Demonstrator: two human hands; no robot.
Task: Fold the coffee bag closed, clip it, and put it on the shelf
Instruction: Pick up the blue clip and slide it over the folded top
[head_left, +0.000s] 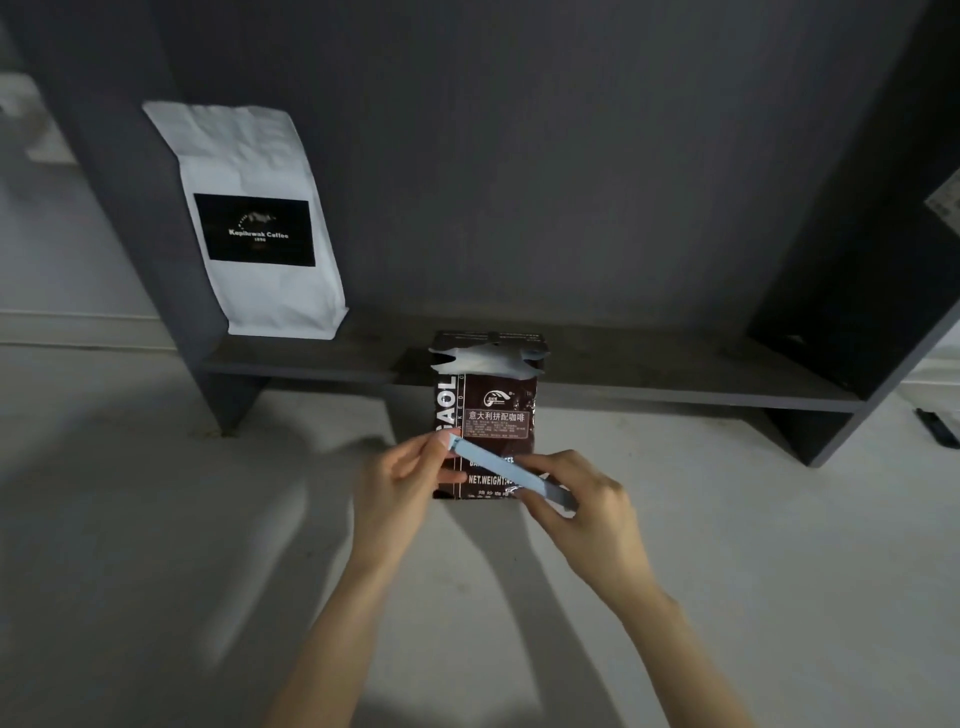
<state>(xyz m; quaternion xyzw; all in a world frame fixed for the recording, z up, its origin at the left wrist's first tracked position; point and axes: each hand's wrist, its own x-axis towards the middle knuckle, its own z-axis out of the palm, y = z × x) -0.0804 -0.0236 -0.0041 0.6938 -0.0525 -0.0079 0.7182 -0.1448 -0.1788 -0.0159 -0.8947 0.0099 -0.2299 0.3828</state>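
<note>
The dark brown coffee bag (488, 415) stands upright on the pale worktop (156, 519), just in front of the dark shelf (649, 358), its torn top showing a silvery lining. In front of it, both hands hold a slim, light-blue plastic clip (511, 475): the left hand (400, 480) pinches one end, the right hand (582, 512) grips the other. A white paper bag (254, 218) with a black label leans on the shelf.
</note>
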